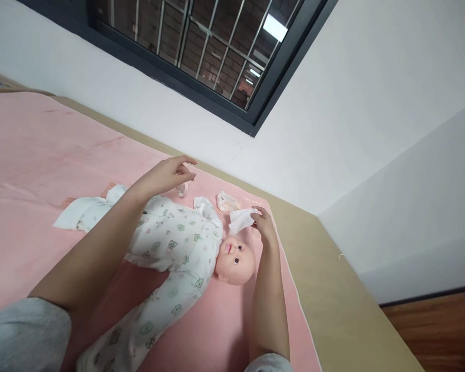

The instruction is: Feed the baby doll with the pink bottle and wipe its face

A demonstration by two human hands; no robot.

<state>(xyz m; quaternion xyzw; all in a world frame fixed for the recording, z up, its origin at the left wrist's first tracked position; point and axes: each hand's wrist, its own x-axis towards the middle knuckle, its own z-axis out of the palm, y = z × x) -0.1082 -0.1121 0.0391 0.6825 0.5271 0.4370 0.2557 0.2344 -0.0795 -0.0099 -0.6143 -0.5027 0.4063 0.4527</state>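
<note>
Pink bed (31,155): right hand (264,225) pinches a white wipe (241,219) near the far edge; left hand (166,175) hovers loosely open, seemingly empty, over the doll (186,248).

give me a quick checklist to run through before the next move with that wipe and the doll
1. Wipe in grip: ok. The right hand pinches the white wipe at one edge, just above the doll's head.
2. Doll lying steady: ok. It lies face up on the pink blanket, dressed in a printed sleepsuit.
3. Doll's face uncovered: ok. Nothing lies over it.
4. Left hand free: ok. It hovers open above the doll's body and holds nothing.
5. Wipe pack within reach: ok. It lies on the blanket just beyond the wipe.
6. Wipe damp or dry: cannot tell.
</note>
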